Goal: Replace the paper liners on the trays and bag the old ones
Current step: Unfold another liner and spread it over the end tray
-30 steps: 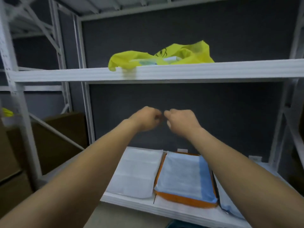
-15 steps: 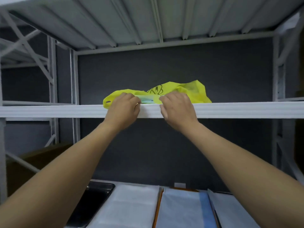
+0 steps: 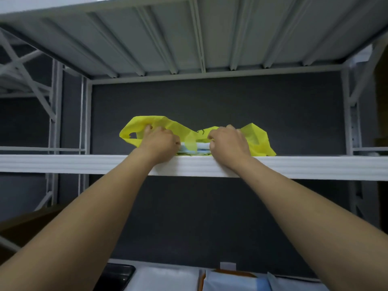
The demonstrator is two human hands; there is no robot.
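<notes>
Reaching over the upper shelf's front edge [image 3: 84, 164], the left hand [image 3: 159, 139] and right hand [image 3: 228, 141] each grip a fold of the yellow bag [image 3: 259, 141]. The bag lies lengthwise along the shelf, its mouth seemingly towards the person. This looks like the bagging step; next, spread the mouth or lift the bag down.

Shelf edge [image 3: 84, 164], white steel, runs just under my fingers [image 3: 228, 129]. Ribbed grey underside of next shelf [image 3: 189, 38] overhead. Dark grey wall [image 3: 210, 101] behind fingers. Cross-braced rack [image 3: 27, 80] far left of them; cardboard box [image 3: 31, 223] below left. Light dim, even.
</notes>
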